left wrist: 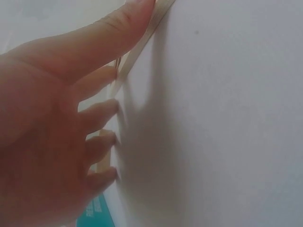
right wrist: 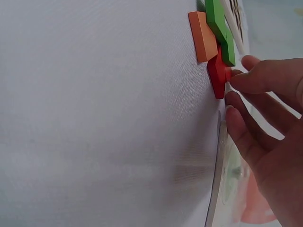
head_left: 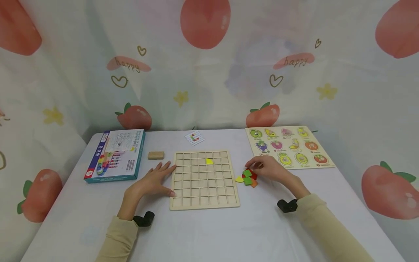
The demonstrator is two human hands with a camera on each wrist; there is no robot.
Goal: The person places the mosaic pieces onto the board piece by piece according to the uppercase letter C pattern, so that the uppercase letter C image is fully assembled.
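Note:
A light wooden grid board (head_left: 204, 209) lies on the table, and one yellow quarter-round piece (head_left: 209, 161) sits in a cell of its upper part. My left hand (head_left: 152, 183) rests at the board's left edge with spread fingers; its thumb touches the edge in the left wrist view. To the right of the board is a small pile: green pieces (head_left: 247, 181), an orange piece (right wrist: 203, 38), a yellow piece (head_left: 239, 179) and red pieces (right wrist: 217, 75). Over the pile, my right hand (head_left: 270, 169) has curled fingers, its fingertips pinching a red piece (right wrist: 228, 74) at the pile's edge.
A boxed toy set (head_left: 116, 156) lies at the back left, with a small wooden block (head_left: 156, 155) beside it. A pattern card (head_left: 194, 138) is behind the board. At the back right, a fruit puzzle board (head_left: 276, 140) lies close to my right hand. A printed curtain hangs behind the table.

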